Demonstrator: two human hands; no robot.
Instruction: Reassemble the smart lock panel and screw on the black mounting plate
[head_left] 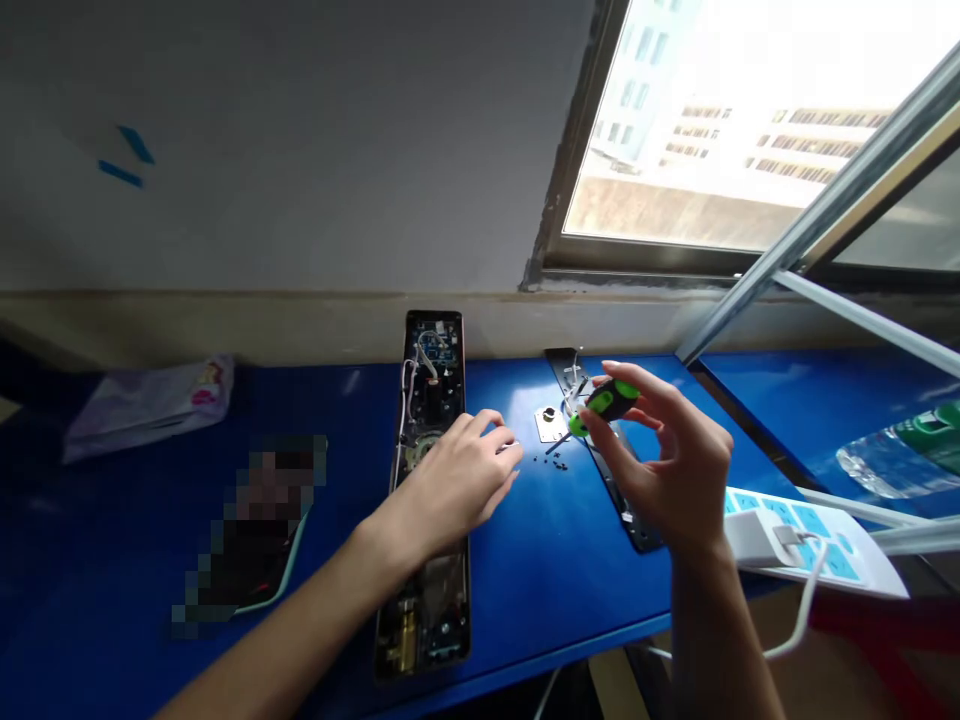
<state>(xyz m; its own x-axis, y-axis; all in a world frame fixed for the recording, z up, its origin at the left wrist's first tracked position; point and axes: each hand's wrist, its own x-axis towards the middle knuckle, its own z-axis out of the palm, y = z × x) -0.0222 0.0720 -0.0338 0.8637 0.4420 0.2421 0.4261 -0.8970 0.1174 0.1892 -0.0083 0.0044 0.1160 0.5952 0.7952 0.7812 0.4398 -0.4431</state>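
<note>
A long black open casing (460, 630) lies lengthwise on the blue table, showing a blue circuit board (435, 342), white wires and a dark cylinder inside. My left hand (457, 480) is over its middle, hiding part of the interior. The fingers are curled around something small, thin and whitish at the casing's right side, too small to name. My right hand (667, 440) pinches a green and black screwdriver (611, 402), its shaft slanting down left toward the table. Below the tip are several small dark screws (559, 462). A square white plate with a black knob (551, 424) lies beside them.
A black panel with wires (637, 530) lies partly behind my right hand. At the left are a phone (262, 530) and a pale purple packet (154, 405). A white power strip (832, 550), plastic bottle (900, 450) and metal frame (795, 240) stand at the right.
</note>
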